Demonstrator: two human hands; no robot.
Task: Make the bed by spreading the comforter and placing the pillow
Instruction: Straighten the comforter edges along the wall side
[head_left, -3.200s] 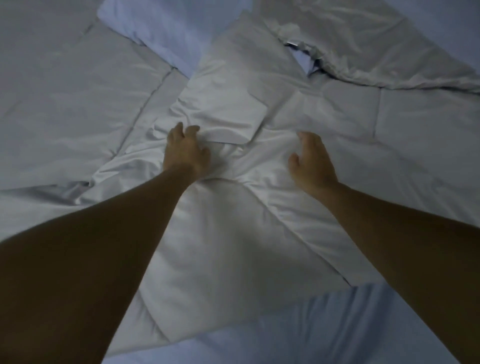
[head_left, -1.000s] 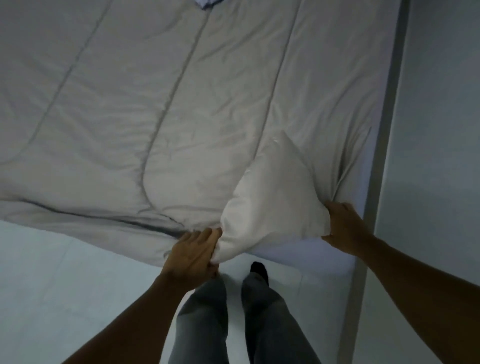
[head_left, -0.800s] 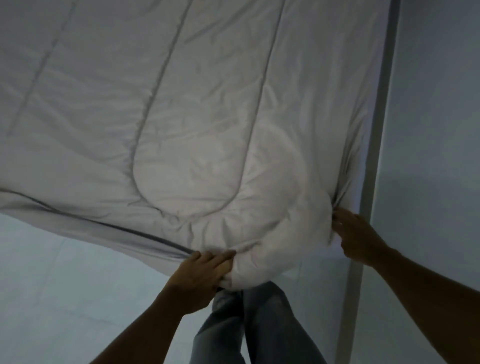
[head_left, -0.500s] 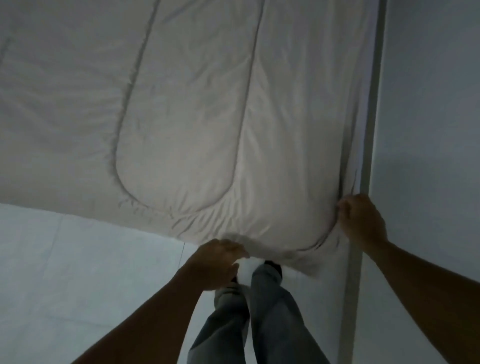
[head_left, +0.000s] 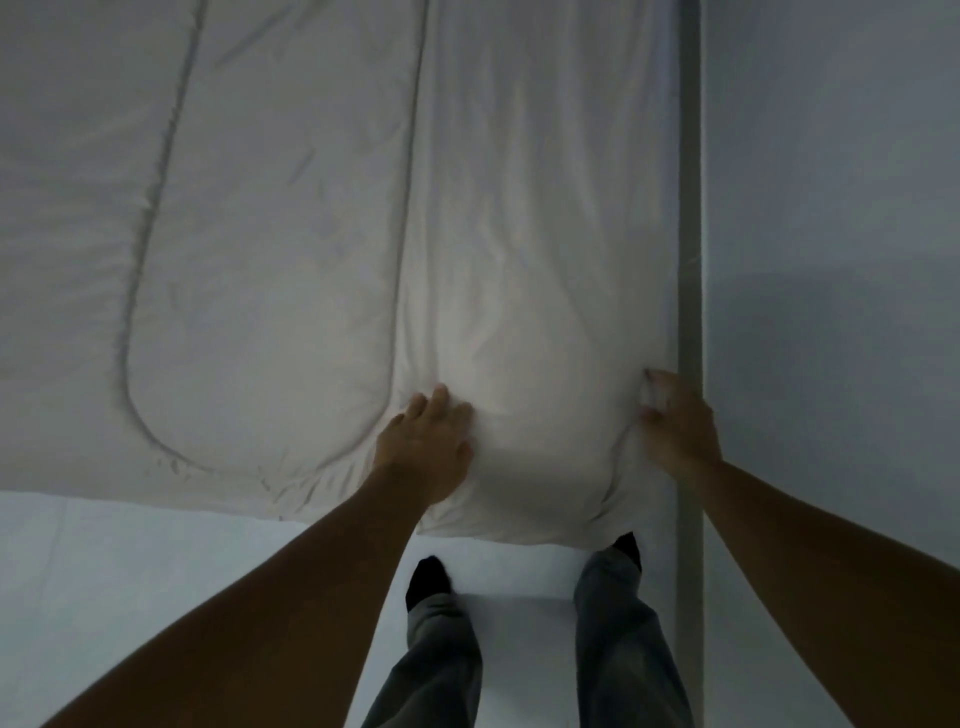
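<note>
Ahead of both hands and spreading away to the left, the comforter lies flat over the bed, its long axis running away from the person, its stitched channels following that line. Its near edge hangs just over the foot of the bed, directly above the person's feet on the pale floor. Its right edge sits close along a grey strip beside the wall. The near right corner of the comforter bulges between the two hands, which bracket it on either side. The left hand rests palm down on the cover at the left flank of that bulge, fingers spread and pressing, not closed on anything. The right hand sits at the outer right edge beside the grey strip, fingers curled against the fabric; whether it pinches a fold or merely pushes cannot be told. Both forearms are extended forward and down, the right one reaching further outward. The hands stand well apart. The right hand is nearer the unfinished edge, so the next smoothing of this corner probably falls to it. No pillow is visible in this view.
</note>
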